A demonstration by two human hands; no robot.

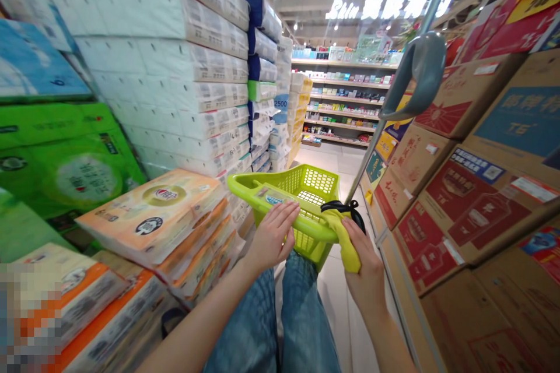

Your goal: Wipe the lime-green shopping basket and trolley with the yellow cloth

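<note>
A lime-green plastic shopping basket (317, 178) with lattice walls stands before my legs. My left hand (276, 232) lies on its near rim, fingers stretched out beside a small label (273, 197). On the right, my right hand (361, 245) grips a yellow cloth (343, 236) against the rim's right end. A black item with a loop (355, 213), its kind unclear, sits right by those fingers. Behind it a metal pole (361, 178) rises with a grey loop handle (420, 76); whether it joins the basket cannot be made out.
White tissue packs (214, 64) rise in a tall stack on the left, with orange packs (153, 210) and green packs (65, 163) nearer. Cardboard cartons (472, 204) wall the right side. Stocked shelves (345, 93) stand at the aisle's far end, past the pale tiled floor (336, 151).
</note>
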